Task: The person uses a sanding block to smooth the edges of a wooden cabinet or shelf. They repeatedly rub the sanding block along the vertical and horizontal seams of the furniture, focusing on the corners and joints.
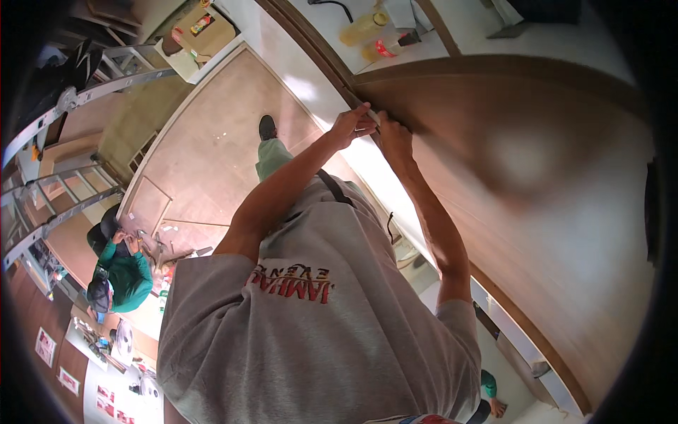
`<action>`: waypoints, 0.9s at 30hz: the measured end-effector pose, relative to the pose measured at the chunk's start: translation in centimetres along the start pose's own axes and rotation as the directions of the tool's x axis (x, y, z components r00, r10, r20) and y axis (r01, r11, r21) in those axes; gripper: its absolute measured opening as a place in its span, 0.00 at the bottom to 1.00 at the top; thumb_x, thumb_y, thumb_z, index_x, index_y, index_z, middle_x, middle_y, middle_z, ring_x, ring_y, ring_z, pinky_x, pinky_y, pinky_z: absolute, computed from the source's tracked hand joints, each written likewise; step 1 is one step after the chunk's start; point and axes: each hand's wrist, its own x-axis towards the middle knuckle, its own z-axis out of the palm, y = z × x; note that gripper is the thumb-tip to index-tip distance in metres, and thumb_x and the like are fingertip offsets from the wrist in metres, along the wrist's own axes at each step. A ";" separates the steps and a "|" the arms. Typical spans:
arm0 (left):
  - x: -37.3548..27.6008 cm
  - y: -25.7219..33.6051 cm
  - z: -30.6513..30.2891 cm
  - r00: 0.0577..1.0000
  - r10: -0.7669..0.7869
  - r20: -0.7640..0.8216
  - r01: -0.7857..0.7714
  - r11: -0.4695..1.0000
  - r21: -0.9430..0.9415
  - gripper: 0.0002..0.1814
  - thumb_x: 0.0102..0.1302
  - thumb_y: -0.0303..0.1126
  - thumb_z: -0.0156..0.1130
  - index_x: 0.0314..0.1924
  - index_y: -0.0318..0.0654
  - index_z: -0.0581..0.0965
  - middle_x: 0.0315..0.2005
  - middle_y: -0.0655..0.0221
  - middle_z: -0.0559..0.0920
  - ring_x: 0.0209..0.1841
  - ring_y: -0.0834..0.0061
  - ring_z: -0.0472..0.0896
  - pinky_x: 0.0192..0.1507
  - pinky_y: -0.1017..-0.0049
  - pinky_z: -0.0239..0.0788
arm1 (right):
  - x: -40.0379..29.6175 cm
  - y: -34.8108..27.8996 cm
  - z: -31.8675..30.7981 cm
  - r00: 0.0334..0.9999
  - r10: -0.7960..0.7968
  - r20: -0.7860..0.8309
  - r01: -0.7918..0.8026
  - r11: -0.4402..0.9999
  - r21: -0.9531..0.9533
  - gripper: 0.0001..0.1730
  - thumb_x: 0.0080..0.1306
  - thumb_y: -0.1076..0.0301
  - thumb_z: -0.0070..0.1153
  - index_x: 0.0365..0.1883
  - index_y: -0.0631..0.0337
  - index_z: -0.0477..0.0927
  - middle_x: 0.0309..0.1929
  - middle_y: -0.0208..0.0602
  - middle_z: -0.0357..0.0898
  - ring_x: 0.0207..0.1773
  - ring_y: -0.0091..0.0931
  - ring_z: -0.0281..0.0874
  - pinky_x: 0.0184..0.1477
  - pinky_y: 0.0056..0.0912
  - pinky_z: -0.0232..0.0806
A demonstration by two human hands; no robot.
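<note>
Both hands are raised together at the edge of a large brown panel [508, 212], near where it meets a dark brown frame strip [312, 47]. My left hand [351, 126] has its fingertips on a small, pale, narrow piece [373, 116] at that edge; a ring shows on one finger. On the piece's other side, my right hand [394, 135] is closed around its near end, with the thumb and index finger towards it. What the piece is cannot be told. A bright white surface [381, 169] runs beneath the forearms.
Bottles [365, 27] lie on a white surface beyond the frame. Aluminium ladders [100, 93] stand at the left, near a cardboard box [212, 34]. A person in green [127, 281] is low at the left beside tools; another person's hand [497, 408] shows at the lower right.
</note>
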 end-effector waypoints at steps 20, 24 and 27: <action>1.7 2.5 -1.9 0.973 -0.076 0.216 0.139 0.946 -0.294 0.16 0.66 0.41 0.59 0.41 0.34 0.74 0.37 0.58 0.81 0.43 0.65 0.81 0.51 0.66 0.76 | 3.5 -3.9 -1.2 0.996 0.089 -0.032 -0.093 0.985 -0.148 0.14 0.60 0.72 0.51 0.45 0.47 0.75 0.26 0.49 0.80 0.33 0.46 0.80 0.33 0.50 0.71; 2.1 2.9 -2.3 0.970 -0.074 0.233 0.146 0.940 -0.308 0.16 0.67 0.40 0.58 0.40 0.32 0.75 0.36 0.57 0.81 0.43 0.65 0.81 0.49 0.66 0.77 | 4.5 -4.2 -1.3 0.994 0.103 0.030 -0.098 0.985 -0.140 0.16 0.60 0.74 0.50 0.46 0.49 0.75 0.28 0.50 0.80 0.35 0.46 0.80 0.35 0.50 0.71; 1.8 2.9 -1.9 0.969 -0.121 0.213 0.184 0.933 -0.308 0.15 0.68 0.39 0.57 0.39 0.32 0.74 0.36 0.57 0.81 0.43 0.64 0.81 0.54 0.65 0.74 | 4.1 -4.2 -1.8 0.997 0.070 0.041 -0.062 0.984 -0.167 0.15 0.59 0.74 0.53 0.45 0.53 0.74 0.30 0.48 0.81 0.35 0.44 0.81 0.37 0.48 0.72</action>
